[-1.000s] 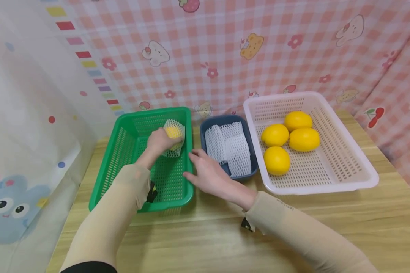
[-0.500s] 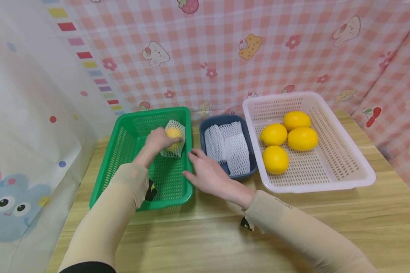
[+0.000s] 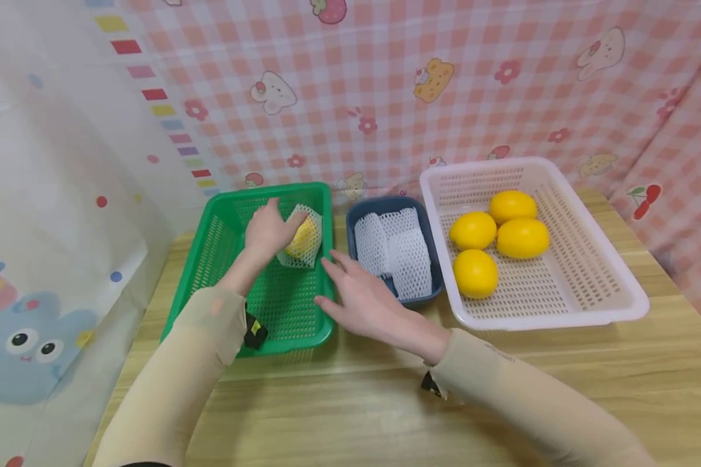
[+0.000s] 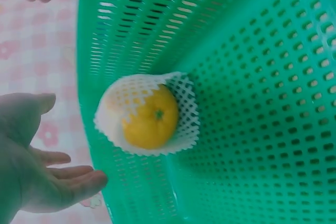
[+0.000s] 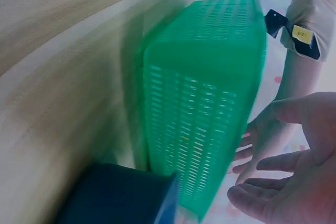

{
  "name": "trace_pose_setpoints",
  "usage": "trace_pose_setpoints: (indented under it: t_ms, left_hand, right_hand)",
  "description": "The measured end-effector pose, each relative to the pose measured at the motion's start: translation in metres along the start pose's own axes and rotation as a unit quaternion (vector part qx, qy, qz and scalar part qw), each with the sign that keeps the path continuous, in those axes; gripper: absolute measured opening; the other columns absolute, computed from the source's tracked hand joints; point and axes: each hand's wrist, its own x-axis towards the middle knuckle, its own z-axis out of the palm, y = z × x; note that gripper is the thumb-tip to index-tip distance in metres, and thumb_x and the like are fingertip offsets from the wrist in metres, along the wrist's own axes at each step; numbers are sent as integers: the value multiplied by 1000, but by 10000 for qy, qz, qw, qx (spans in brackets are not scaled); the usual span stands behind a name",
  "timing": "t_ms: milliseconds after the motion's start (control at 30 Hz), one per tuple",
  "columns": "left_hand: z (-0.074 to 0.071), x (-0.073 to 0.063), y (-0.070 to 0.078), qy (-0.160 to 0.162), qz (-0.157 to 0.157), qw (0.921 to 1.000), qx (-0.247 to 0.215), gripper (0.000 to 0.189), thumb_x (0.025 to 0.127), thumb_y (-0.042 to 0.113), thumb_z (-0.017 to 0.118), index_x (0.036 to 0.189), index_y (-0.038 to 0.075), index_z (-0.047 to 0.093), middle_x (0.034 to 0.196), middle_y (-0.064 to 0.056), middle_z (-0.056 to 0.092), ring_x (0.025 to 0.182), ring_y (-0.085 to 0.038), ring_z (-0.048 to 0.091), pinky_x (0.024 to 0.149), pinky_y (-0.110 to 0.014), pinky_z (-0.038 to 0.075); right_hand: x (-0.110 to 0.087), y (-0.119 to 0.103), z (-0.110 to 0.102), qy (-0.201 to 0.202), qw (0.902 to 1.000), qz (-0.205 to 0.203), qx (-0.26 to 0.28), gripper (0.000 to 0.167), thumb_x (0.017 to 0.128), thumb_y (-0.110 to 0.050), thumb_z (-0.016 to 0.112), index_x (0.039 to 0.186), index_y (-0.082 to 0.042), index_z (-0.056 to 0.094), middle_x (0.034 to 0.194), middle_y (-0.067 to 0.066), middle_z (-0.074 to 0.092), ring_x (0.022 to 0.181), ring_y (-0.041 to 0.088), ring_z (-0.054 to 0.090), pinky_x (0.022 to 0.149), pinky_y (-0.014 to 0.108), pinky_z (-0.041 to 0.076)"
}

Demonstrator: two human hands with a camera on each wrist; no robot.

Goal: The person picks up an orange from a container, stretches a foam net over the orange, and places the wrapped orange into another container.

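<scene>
My left hand [image 3: 267,228] hovers inside the green basket [image 3: 286,318], its thumb and forefinger spread and holding nothing. Just right of it lies a lemon [image 4: 152,121] in a white foam net sleeve [image 4: 187,111], against the basket's right side. In the left wrist view the lemon's stem end shows through the sleeve's mouth, apart from the fingers. My right hand [image 3: 367,298], fingers extended, is at the basket's right rim; whether the fingertips touch it I cannot tell. Part of a blue box [image 3: 357,206] lies behind that hand.
Several white foam sleeves [image 3: 409,259] fill most of the blue box in the middle. At the right stands a white basket [image 3: 590,285] with several bare lemons [image 3: 522,238]. All three containers rest on a wooden table [image 3: 350,415] before a checked cloth [image 3: 356,78].
My left hand has let go of the sleeved lemon and drawn slightly up and left, spreading its fingers. The lemon stays in the green basket. My right hand has barely moved.
</scene>
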Motion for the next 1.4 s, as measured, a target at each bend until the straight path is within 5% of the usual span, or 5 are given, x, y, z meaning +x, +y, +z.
trace_pose_setpoints:
  t_ms: [267,567,1133,1400]
  left_hand:
    - [-13,-20,8,362,342,9933,-1038,78,107,52,51,163,3,32,164,-25,44,151,-45,45,122,-60,42]
    - [-10,-44,25,953,948,9692,-2065,65,105,46,58,157,9,46,157,-16,55,142,-39,56,114,-55,51]
    - [14,-76,84,710,1072,9351,-3303,54,104,34,64,152,10,53,149,-12,63,133,-31,66,111,-43,57]
    - [40,-88,114,74,1160,9396,-3219,55,104,35,65,153,13,53,147,-11,65,129,-28,69,107,-44,59]
  right_hand:
    - [-27,2,-21,176,9989,-428,-113,72,101,-40,69,160,-8,43,171,15,37,155,34,44,119,52,49]
    - [-56,18,-44,419,9931,-1030,-382,71,99,-37,74,159,-11,46,170,15,38,153,35,46,122,52,46]
    - [-90,76,-116,812,9920,-641,-722,67,94,-24,79,154,-12,53,165,18,45,141,43,54,103,59,57]
    - [-85,108,-143,133,9944,-144,-1042,67,95,-28,79,153,-9,53,163,21,44,142,45,52,108,63,53]
